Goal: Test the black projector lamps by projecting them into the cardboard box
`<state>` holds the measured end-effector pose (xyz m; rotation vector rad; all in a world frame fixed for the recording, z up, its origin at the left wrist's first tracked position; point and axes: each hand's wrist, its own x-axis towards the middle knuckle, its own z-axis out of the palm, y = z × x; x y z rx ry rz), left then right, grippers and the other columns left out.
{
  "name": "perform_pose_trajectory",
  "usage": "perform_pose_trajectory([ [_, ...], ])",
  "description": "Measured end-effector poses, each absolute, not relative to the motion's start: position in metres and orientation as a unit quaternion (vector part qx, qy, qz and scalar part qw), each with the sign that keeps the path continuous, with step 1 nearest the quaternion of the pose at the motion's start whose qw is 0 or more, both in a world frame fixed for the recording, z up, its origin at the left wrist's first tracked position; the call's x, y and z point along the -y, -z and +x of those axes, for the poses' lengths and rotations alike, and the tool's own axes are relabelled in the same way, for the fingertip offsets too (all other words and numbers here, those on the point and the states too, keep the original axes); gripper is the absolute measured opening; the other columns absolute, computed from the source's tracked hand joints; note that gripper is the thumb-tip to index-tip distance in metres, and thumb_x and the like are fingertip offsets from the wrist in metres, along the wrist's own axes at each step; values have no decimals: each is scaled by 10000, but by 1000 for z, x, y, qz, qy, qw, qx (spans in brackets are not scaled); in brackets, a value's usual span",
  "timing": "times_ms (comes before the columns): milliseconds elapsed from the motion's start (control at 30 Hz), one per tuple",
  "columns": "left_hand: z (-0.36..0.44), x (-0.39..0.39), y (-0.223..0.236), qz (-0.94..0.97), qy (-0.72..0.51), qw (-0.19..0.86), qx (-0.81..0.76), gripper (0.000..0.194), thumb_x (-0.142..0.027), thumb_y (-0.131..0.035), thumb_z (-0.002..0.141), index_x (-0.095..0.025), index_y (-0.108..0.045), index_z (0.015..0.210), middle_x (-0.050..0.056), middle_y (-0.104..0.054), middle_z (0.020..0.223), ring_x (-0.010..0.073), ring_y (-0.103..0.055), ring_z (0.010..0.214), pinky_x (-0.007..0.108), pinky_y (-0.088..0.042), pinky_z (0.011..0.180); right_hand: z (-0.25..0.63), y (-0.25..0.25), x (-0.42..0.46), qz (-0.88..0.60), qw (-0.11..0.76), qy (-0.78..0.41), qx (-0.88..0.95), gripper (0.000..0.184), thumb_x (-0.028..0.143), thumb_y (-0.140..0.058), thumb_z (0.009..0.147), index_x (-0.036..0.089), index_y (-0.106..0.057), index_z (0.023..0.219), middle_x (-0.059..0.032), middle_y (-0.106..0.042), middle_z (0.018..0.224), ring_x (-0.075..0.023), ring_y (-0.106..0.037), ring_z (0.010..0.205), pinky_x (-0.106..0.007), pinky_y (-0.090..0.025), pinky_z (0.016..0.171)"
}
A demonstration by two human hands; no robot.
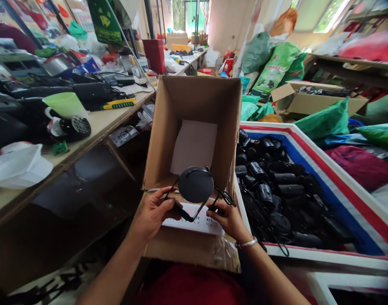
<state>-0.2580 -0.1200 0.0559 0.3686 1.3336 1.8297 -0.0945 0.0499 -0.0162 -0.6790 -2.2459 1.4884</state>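
You work between the long wooden surface (95, 127) on your left and a white-rimmed tray (340, 186) banded in red and blue, heaped with black round devices (270, 190) and their cords. Directly ahead, off the surface's right edge, stands an open cardboard box (194, 110) with a sheet of white paper (194, 146) inside it. Over the box's near edge you hold a black disc-headed device (195, 184). Your left hand (152, 214) is clenched around its dark stem, while your right hand (227, 220), with a silver bangle (248, 242) at the wrist, is closed on its thin black cord (224, 197). Beneath your hands, a white panel (194, 218) with small red lights lies at the box's near edge. If your grip loosens, the disc could drop into the box. A slack cord could snag on the cardboard or tangle with the cords in the tray, and a bump could slide the panel off.
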Motion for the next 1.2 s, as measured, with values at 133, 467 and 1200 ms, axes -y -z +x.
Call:
perform_pose_trajectory([
  [133,-258,120,-49,155,-727,420,-520,377,-240,-717,691,-142,-572,1026,4,-701,657,155,-655,529,273,-557,474,-90,21,-48,-242,194,-492,814,186,286,-683,710,204,-725,872,-66,-703,823,-236,-613,780,-370,-479,716],
  [467,-262,106,-35,167,-745,419,-491,372,-234,-753,661,-160,-591,988,1,-704,737,157,-660,621,285,-581,511,-74,34,-37,-257,236,-429,834,155,307,-695,717,256,-725,860,-63,-687,886,-276,-569,924,-457,-395,884],
  [1200,-264,89,-26,164,-746,425,-486,323,-199,-741,670,-151,-608,960,-13,-695,697,145,-660,594,258,-570,503,-56,67,-30,-280,320,-417,803,163,312,-656,779,227,-660,918,-56,-698,895,-236,-633,878,-452,-477,837],
])
